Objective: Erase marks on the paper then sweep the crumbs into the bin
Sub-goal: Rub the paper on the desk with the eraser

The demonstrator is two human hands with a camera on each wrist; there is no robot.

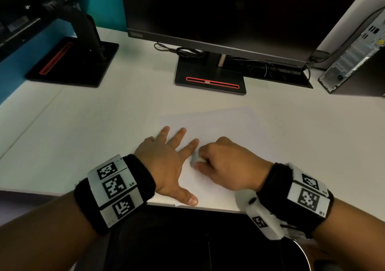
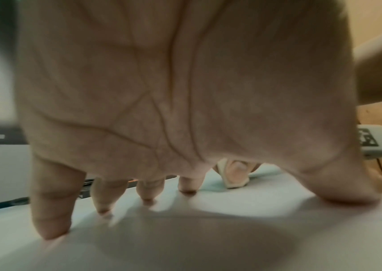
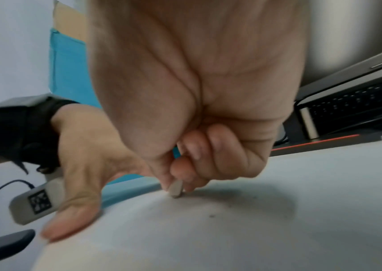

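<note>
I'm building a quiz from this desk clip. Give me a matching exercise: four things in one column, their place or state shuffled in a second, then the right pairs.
Things:
1. left hand
2. right hand
3. eraser
4. monitor stand

Place or state:
A. pinched between fingertips, its tip on the paper
B. black base with a red slot, at the back of the desk
C. fingers spread flat, pressing on the sheet
D. fingers curled round a small pale block

Pairs: 1-C, 2-D, 3-A, 4-B
</note>
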